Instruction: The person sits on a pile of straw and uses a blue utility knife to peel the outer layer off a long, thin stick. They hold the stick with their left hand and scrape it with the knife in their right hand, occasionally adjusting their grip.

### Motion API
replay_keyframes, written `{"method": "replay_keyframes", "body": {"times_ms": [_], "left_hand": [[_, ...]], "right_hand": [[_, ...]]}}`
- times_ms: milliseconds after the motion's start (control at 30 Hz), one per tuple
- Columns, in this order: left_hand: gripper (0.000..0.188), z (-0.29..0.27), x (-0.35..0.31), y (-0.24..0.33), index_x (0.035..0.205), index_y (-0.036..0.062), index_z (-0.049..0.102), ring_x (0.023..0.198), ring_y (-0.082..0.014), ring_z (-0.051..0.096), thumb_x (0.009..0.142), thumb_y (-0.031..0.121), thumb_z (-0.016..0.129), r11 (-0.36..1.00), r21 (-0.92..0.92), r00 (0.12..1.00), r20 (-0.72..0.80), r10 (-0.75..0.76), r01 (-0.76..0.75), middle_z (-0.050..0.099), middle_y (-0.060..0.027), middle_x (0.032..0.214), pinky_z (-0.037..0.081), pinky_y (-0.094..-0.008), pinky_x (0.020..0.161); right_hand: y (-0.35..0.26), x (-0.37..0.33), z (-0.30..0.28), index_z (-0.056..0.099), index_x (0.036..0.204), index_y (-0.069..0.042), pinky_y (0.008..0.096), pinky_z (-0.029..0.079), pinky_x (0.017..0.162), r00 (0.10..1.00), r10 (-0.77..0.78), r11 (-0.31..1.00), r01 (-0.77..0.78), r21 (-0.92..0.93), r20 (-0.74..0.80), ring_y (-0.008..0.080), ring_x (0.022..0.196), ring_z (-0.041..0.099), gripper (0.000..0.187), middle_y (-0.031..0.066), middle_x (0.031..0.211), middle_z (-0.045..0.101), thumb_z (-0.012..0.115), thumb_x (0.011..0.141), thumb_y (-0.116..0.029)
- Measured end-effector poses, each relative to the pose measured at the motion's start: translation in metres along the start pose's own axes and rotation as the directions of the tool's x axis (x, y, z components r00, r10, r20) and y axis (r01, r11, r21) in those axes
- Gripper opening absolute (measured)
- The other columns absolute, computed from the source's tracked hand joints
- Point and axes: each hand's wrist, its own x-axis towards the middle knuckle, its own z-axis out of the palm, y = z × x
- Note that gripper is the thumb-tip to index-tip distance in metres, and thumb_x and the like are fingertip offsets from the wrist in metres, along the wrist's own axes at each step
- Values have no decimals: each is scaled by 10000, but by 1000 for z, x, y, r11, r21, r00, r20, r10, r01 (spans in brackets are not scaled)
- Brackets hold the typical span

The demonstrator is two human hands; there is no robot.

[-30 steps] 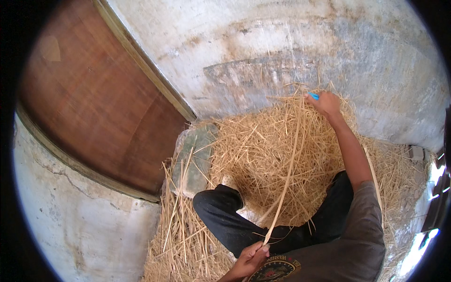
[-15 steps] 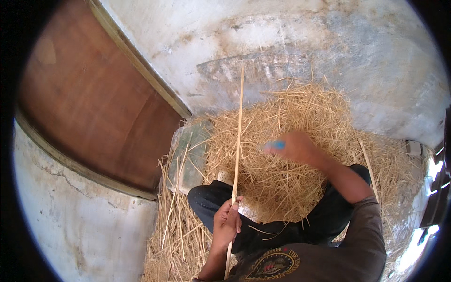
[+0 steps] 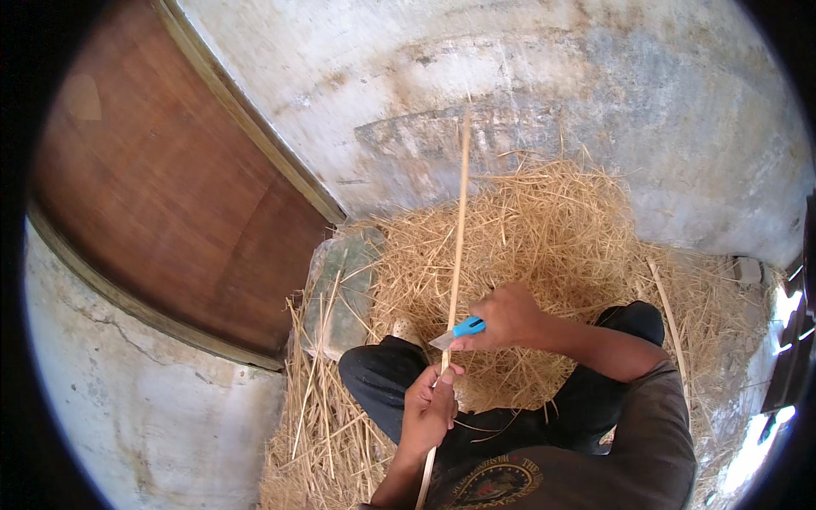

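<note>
My left hand (image 3: 431,403) is closed round a long, pale wooden strip (image 3: 460,229), which looks like split bamboo. The strip stretches from beside my body, up past my legs, toward the far wall. My right hand (image 3: 503,318) grips a blue utility knife (image 3: 468,326). Its bare blade (image 3: 442,341) lies across the strip just above my left fingers. From this angle I cannot tell whether the blade has cut into it.
A big heap of straw-like shavings (image 3: 552,221) lies between my bent legs and the stained wall (image 3: 510,76). On the left are a greenish stone block (image 3: 344,280), several loose strips (image 3: 327,408) and a brown door panel (image 3: 178,187). Another strip (image 3: 667,306) leans at the right.
My right hand has come down and left, bringing the knife from above the shavings onto the strip. My left hand and the strip have shifted a little to the right.
</note>
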Motion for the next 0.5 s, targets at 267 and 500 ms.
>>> {"method": "replay_keyframes", "body": {"times_ms": [267, 500], "left_hand": [[260, 3, 11, 4, 1026, 37, 524, 384, -32, 337, 1001, 282, 440, 1000, -5, 1000, -1, -21, 21, 382, 56, 502, 270, -203, 395], [266, 10, -11, -5, 1004, 37, 519, 371, -46, 320, 1001, 285, 426, 987, 146, 997, 13, -74, 72, 361, 55, 480, 253, -215, 382]], "right_hand": [[24, 13, 5, 534, 497, -106, 353, 380, 381, 987, -120, 978, 100, -184, -104, 225, 353, 486, 729, 46, 407, 451, 552, 643, -821], [111, 34, -8, 607, 554, -138, 319, 367, 384, 919, 374, 872, -395, -290, -128, 141, 385, 435, 697, -18, 420, 417, 500, 705, -810]]}}
